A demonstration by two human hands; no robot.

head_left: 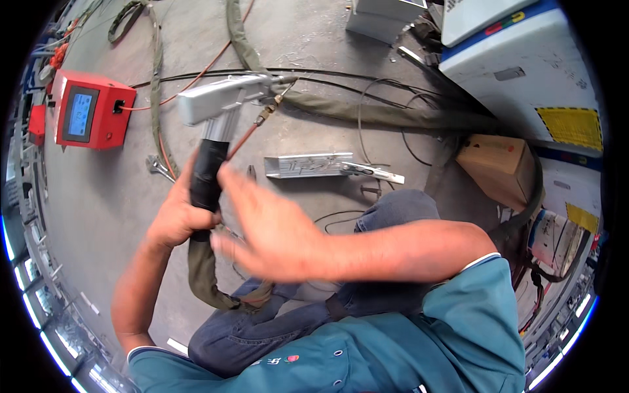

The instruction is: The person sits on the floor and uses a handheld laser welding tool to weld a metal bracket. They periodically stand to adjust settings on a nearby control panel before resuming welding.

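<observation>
My left hand (180, 213) is closed around the black-wrapped grip of a hand-held torch (209, 164), which stands roughly upright. Its silver-grey head (223, 98) points to the right and ends in a narrow metal tip. A brass fitting (265, 114) with a reddish hose hangs under that tip. Out of the grip's lower end runs an olive fabric-sleeved cable (204, 275), curving toward my lap. My right hand (272, 226) is smeared by motion at the right side of the grip. Its fingers look stretched out, and I cannot tell whether they touch the grip.
A red box with a screen (95, 108) stands at the left. On the grey floor lie a wrench (159, 167), a metal channel tray (308, 165) and a silver cutter-like tool (373, 172). Sleeved cables (386, 114) cross behind. White cabinets (517, 85) and a cardboard box (501, 170) stand right.
</observation>
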